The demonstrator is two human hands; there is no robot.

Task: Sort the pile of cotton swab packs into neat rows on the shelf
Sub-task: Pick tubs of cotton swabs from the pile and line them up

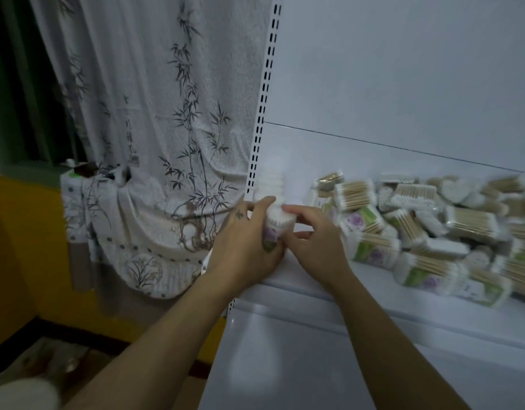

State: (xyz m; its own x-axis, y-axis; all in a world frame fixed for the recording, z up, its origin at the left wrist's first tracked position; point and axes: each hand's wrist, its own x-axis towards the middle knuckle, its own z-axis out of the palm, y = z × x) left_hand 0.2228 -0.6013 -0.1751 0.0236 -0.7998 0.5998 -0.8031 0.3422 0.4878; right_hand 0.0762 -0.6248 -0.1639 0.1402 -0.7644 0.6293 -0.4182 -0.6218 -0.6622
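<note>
A pile of cotton swab packs (427, 226), clear wrappers with wooden sticks and green-and-purple flower labels, lies jumbled on the right part of the white shelf (299, 279). At the shelf's left end a row of upright packs (271, 184) runs back toward the rear panel. My left hand (243, 241) and my right hand (314, 241) both hold the front pack (274, 229) of that row, the left wrapped around its left side, the right touching its top and right side.
A slotted white upright (262, 108) marks the shelf's left edge. A bamboo-print curtain (154, 137) hangs to the left over a ledge. The white back panel (403, 84) rises behind. A lower shelf (284, 350) juts out below. Yellow wall (18, 247) at left.
</note>
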